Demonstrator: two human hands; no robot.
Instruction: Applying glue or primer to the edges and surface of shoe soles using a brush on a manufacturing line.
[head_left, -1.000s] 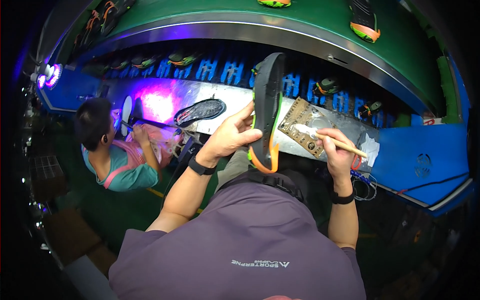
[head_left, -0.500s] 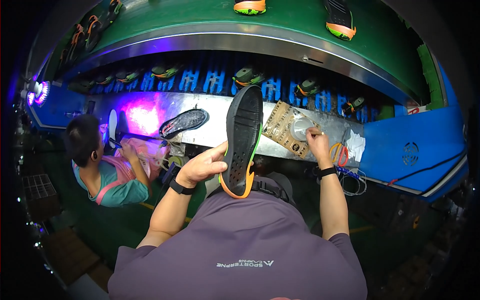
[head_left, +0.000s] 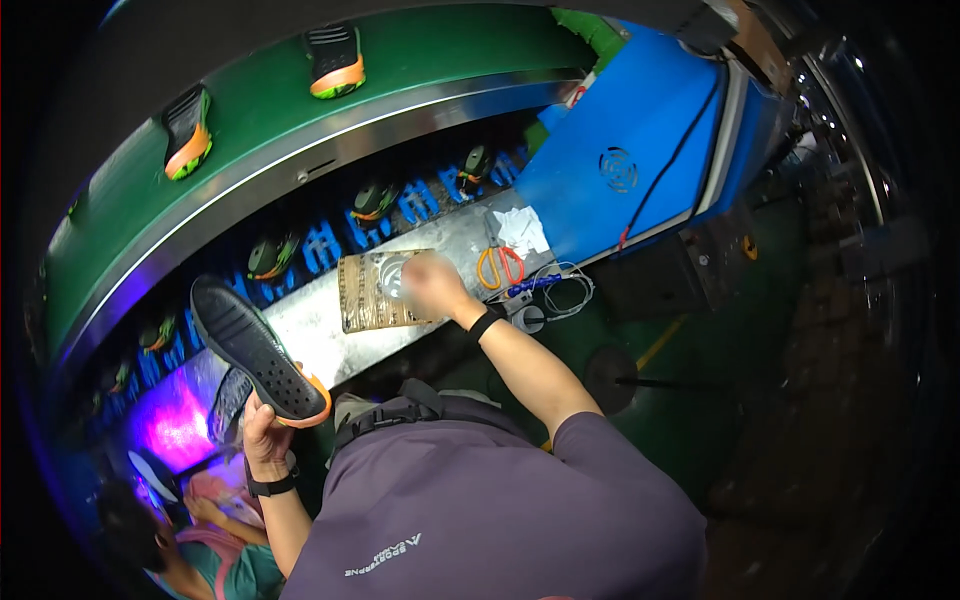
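- Left hand grips the black shoe sole by its orange heel end; it looks light and flexible.
- Right hand rests on the cardboard pad; its grip cannot be told.

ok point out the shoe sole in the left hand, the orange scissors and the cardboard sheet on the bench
shoe sole (head_left: pixel 250 350), head view, middle of its black treaded underside
orange scissors (head_left: pixel 500 266), head view, on the orange handle loops
cardboard sheet (head_left: pixel 362 295), head view, bare left part of the sheet
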